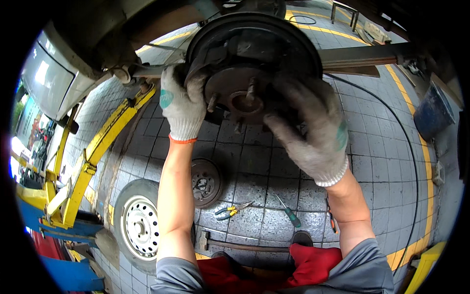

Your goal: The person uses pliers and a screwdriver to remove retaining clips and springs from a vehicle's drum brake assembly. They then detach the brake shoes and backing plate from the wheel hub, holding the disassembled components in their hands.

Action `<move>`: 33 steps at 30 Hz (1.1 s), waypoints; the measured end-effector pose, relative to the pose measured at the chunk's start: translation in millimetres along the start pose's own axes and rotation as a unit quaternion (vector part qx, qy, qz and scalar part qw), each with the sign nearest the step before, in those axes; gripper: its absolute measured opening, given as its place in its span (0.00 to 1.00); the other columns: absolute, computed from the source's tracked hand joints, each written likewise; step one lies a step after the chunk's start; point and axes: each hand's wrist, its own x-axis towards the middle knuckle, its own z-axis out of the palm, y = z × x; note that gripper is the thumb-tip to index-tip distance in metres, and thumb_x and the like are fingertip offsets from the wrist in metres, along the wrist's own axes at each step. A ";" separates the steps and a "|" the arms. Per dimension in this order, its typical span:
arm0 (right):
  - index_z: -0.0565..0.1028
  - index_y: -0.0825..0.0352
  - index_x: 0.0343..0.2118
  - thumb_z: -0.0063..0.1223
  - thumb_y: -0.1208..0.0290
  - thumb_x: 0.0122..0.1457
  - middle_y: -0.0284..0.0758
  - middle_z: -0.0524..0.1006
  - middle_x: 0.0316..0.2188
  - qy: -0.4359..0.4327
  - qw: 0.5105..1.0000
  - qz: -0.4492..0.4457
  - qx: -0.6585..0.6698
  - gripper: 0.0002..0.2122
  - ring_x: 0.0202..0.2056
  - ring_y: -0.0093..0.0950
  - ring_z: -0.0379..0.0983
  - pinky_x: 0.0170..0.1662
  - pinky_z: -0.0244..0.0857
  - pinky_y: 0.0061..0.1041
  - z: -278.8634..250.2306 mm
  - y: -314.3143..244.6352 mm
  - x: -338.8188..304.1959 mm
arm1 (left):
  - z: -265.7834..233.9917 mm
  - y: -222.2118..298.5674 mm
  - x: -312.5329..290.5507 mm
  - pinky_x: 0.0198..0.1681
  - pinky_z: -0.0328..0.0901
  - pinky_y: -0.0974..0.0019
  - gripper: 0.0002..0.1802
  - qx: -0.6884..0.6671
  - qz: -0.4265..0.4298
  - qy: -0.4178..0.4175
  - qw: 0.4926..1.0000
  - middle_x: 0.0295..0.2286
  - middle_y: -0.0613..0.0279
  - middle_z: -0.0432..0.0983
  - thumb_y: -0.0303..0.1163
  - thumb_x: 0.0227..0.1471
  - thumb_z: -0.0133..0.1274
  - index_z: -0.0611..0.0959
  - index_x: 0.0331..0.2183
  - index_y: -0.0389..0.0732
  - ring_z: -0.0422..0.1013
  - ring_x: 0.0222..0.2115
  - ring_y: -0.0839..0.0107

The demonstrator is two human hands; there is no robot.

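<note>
In front of me is a vehicle's drum brake assembly with the drum off. Its dark backing plate surrounds a rusty wheel hub with studs and a round centre. My left hand, in a white knit glove, has its fingers curled round the curved brake shoe at the left of the hub. My right hand, gloved too, reaches to the right side of the assembly. Its thumb sits apart from the fingers, and motion smears it. Deep shadow hides what its fingertips touch.
Below lie a brake drum, a wheel, pliers, a green-handled screwdriver, an orange-and-black tool and a long-handled hammer. A yellow lift arm stands left. At right are a black cable and a dark bucket.
</note>
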 end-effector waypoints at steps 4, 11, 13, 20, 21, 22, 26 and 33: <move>0.79 0.59 0.55 0.73 0.64 0.51 0.39 0.77 0.54 -0.056 0.987 -0.098 -0.114 0.26 0.50 0.40 0.78 0.50 0.76 0.38 12.1 -9.3 18.7 | -13.2 11.5 10.2 0.48 0.69 0.51 0.25 -0.050 -0.056 -0.061 0.995 0.41 0.42 0.76 0.42 0.60 0.61 0.77 0.49 0.32 0.74 0.43 0.41; 0.82 0.61 0.49 0.72 0.67 0.52 0.40 0.78 0.52 -0.057 0.996 -0.057 -0.049 0.20 0.54 0.41 0.75 0.54 0.73 0.39 26.2 -13.3 32.5 | -6.3 18.3 7.8 0.45 0.69 0.52 0.21 -0.097 -0.065 -0.008 0.993 0.39 0.45 0.75 0.36 0.56 0.63 0.78 0.45 0.32 0.73 0.41 0.44; 0.83 0.62 0.46 0.71 0.69 0.53 0.41 0.78 0.50 -0.013 0.996 -0.062 -0.055 0.16 0.53 0.43 0.75 0.54 0.72 0.39 33.8 -11.1 29.9 | 0.4 19.4 -1.4 0.45 0.69 0.52 0.21 -0.112 -0.069 0.017 0.991 0.40 0.45 0.74 0.34 0.55 0.64 0.77 0.45 0.33 0.73 0.41 0.44; 0.82 0.61 0.44 0.69 0.69 0.55 0.44 0.75 0.50 0.056 0.995 -0.052 -0.069 0.14 0.51 0.48 0.73 0.49 0.72 0.41 43.2 -5.4 10.0 | 13.8 18.7 -13.2 0.52 0.70 0.55 0.22 -0.107 -0.093 0.022 0.990 0.46 0.43 0.77 0.29 0.60 0.55 0.74 0.54 0.32 0.76 0.46 0.49; 0.82 0.61 0.45 0.70 0.69 0.55 0.44 0.75 0.50 0.056 0.996 -0.034 -0.057 0.14 0.51 0.48 0.73 0.50 0.72 0.42 43.8 -5.1 6.9 | 13.0 18.0 -11.9 0.51 0.69 0.53 0.24 -0.104 -0.088 0.030 0.990 0.45 0.42 0.76 0.30 0.58 0.58 0.74 0.53 0.32 0.75 0.45 0.46; 0.81 0.61 0.45 0.69 0.69 0.55 0.44 0.75 0.51 0.059 0.997 -0.021 -0.054 0.14 0.53 0.48 0.71 0.53 0.69 0.43 44.8 -4.8 3.8 | 11.5 16.7 -9.7 0.50 0.69 0.51 0.26 -0.106 -0.076 0.037 0.991 0.44 0.42 0.75 0.30 0.55 0.62 0.75 0.53 0.32 0.74 0.45 0.43; 0.81 0.62 0.46 0.68 0.73 0.55 0.44 0.75 0.52 0.078 0.994 -0.027 -0.067 0.15 0.54 0.47 0.70 0.56 0.67 0.43 45.1 -3.9 -8.7 | 4.5 16.1 -4.5 0.48 0.69 0.51 0.25 -0.139 -0.084 -0.001 0.987 0.42 0.44 0.74 0.31 0.51 0.66 0.77 0.49 0.33 0.73 0.43 0.43; 0.83 0.63 0.45 0.68 0.75 0.53 0.44 0.75 0.50 0.053 0.996 0.006 -0.078 0.15 0.52 0.46 0.70 0.55 0.67 0.43 37.3 -8.1 -13.7 | -15.2 20.8 10.2 0.48 0.70 0.53 0.27 -0.149 -0.088 -0.082 0.981 0.42 0.44 0.75 0.37 0.53 0.68 0.78 0.49 0.33 0.74 0.44 0.45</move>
